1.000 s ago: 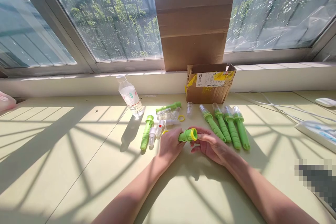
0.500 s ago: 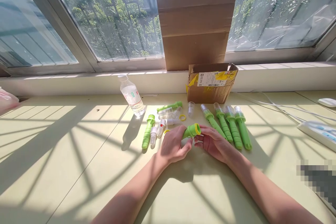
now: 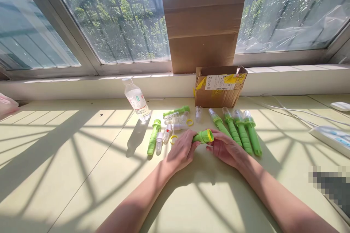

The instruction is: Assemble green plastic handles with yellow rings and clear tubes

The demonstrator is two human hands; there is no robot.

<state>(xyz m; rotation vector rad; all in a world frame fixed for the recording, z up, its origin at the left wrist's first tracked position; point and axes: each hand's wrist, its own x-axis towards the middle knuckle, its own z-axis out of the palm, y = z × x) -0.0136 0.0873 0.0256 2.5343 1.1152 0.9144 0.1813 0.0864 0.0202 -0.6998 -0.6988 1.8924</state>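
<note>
My left hand (image 3: pixel 182 149) is wrapped round a green plastic flashlight-like tube (image 3: pixel 202 137), its wide threaded end pointing right. A yellow ring (image 3: pixel 210 135) sits round the rim of that end. Fingers of my right hand (image 3: pixel 225 147) are bent against the ring from the right; their tips are partly hidden. Left of my hands lie a similar green tube (image 3: pixel 154 137), two small white-and-clear pieces, one of them a white piece (image 3: pixel 159 142), and a loose yellow ring (image 3: pixel 173 139). Farther back are another green tube (image 3: pixel 177 110), clear caps and a second loose ring (image 3: pixel 189 122).
Several green tubes with clear caps (image 3: pixel 250 134) lie in a row on the right. A clear cap (image 3: pixel 198 113) stands near the cardboard box (image 3: pixel 216 94). A water bottle (image 3: pixel 137 101) stands at back left; a power strip (image 3: pixel 332 139) and cables lie far right.
The green tube's threaded end has shifted slightly right and turned more sideways. My right hand has moved slightly right with its fingers still at the yellow ring.
</note>
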